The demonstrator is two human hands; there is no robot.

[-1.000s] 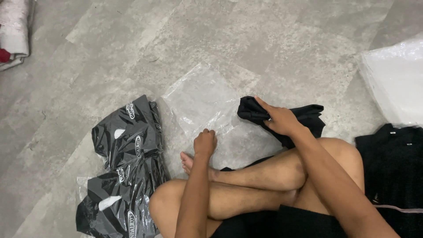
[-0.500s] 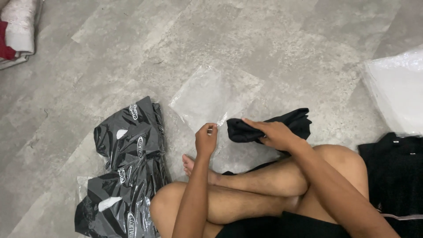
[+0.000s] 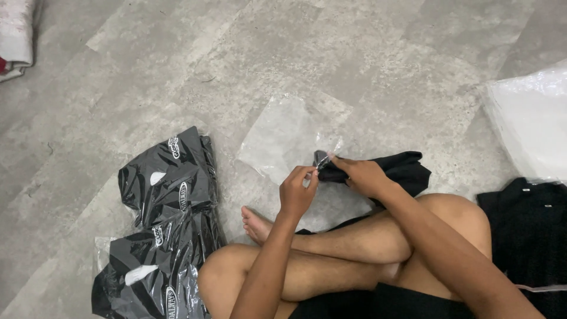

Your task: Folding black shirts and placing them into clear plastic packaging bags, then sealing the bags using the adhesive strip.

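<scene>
I sit cross-legged on a grey floor. My right hand (image 3: 363, 176) grips the left end of a folded black garment (image 3: 398, 168) that lies in front of my knee. A clear plastic bag (image 3: 283, 139) is spread on the floor just left of it. My left hand (image 3: 297, 192) pinches the bag's near edge, right beside the garment's end. The two hands almost touch at the bag's opening.
Several bagged black garments (image 3: 168, 195) are stacked on the floor at my left, more below them (image 3: 147, 283). A pile of clear bags (image 3: 531, 118) lies at the right, with loose black clothing (image 3: 528, 230) under it. White and red cloth (image 3: 15, 35) sits at the top left.
My right hand has pulled the black garment leftward toward the clear bag. My left hand has risen from my foot and taken hold of the bag's edge.
</scene>
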